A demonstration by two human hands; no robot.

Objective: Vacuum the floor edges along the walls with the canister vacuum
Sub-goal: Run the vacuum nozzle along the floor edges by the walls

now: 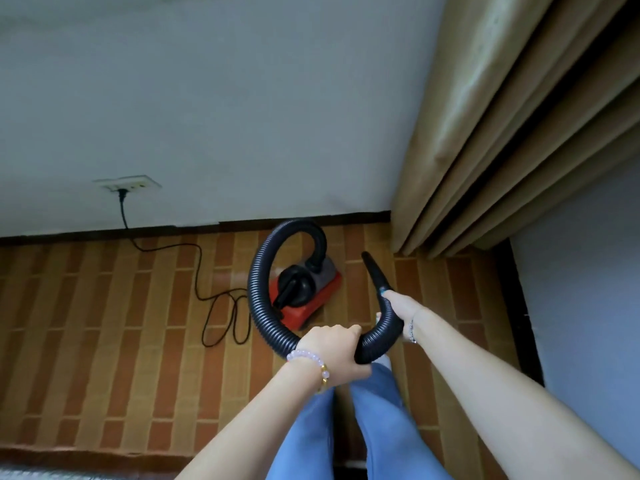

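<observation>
A red and grey canister vacuum (311, 292) sits on the tiled floor close to the dark skirting (346, 220) of the white wall. Its black ribbed hose (258, 282) loops up from the canister and down toward me. My left hand (332, 355) grips the hose in the low part of the loop. Further along, my right hand (403, 308) grips the hose near the tapered black crevice nozzle (375, 271). The nozzle points up toward the corner where wall and curtain meet, and it hangs above the floor.
A black power cord (194, 268) runs from a wall socket (126, 184) down and coils on the brown brick-pattern floor (104, 323) left of the vacuum. Tan curtains (502, 133) hang at the right. My blue-trousered legs (374, 427) stand below.
</observation>
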